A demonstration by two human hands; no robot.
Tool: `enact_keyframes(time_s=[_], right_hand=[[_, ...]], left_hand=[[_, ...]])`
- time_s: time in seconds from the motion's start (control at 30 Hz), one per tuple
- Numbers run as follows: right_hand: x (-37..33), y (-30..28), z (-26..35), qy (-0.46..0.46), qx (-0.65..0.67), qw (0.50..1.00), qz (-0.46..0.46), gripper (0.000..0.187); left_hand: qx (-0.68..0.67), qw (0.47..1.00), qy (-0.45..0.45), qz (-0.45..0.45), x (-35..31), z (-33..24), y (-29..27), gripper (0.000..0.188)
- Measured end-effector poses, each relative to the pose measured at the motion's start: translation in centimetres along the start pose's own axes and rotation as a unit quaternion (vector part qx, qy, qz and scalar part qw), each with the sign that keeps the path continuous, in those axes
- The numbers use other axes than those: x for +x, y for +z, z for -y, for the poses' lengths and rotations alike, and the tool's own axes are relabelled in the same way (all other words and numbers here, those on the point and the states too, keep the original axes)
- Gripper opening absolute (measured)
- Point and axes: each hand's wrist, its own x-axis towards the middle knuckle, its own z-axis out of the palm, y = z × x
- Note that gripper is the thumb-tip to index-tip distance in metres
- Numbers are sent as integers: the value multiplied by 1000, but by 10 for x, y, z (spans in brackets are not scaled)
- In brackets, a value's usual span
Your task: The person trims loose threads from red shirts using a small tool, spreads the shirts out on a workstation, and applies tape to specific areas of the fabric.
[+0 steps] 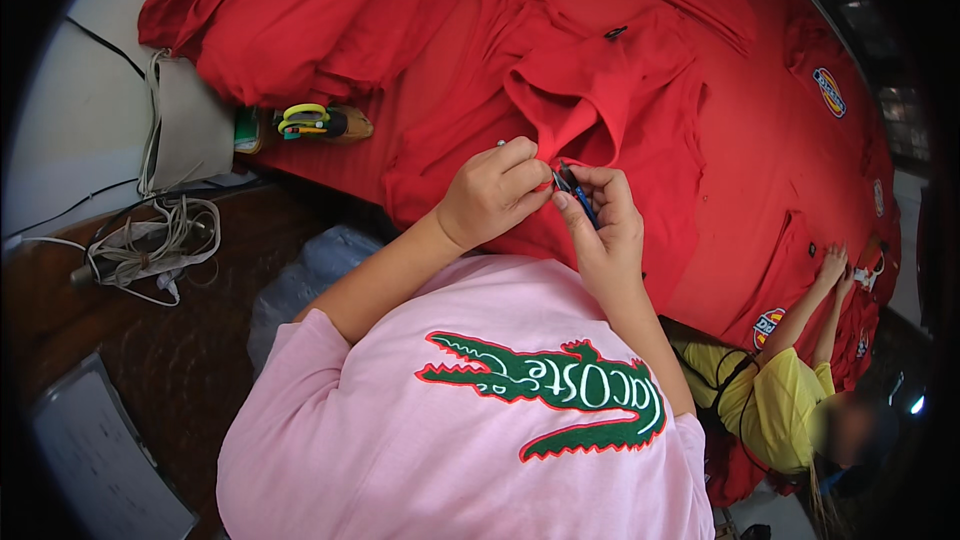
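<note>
A red polo shirt (463, 110) lies spread before me on the red-covered table, its collar (595, 118) standing up in an open loop. My left hand (498, 192) is closed in a pinch on the shirt's edge just below the collar opening. Close beside it, my right hand (607, 230) grips a small pair of thread snips (583, 202), blue and dark, with the tips at the pinched fabric. The fingers of both hands nearly touch, and they hide the exact spot where the snips meet the cloth.
More red garments (290, 25) are heaped at the far left. Yellow-handled scissors (303, 120) rest in a holder at the table's left edge. Coiled cables (155, 240) hang below. At the right, a person in yellow (775, 405) handles red garments on the same table.
</note>
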Motion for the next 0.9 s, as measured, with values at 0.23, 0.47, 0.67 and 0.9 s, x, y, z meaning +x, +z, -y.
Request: enact_keyframes(time_s=[0.23,0.47,0.67,0.9], right_hand=[[-1,-2,1,16,40,999,4,20],[-3,-5,-1,48,76,996,15,18],[2,-11,0,-3,65,996,-58,17],[33,-21,4,-79,-64,994,36,19]], left_hand=[[24,1000,9,-10,-3,-5,-1,27],[22,1000,1,-15,-5,-8,2,27],[-10,1000,-21,-1,-5,-11,2,23],[-150,973,-175,28,-5,-13,-7,21]])
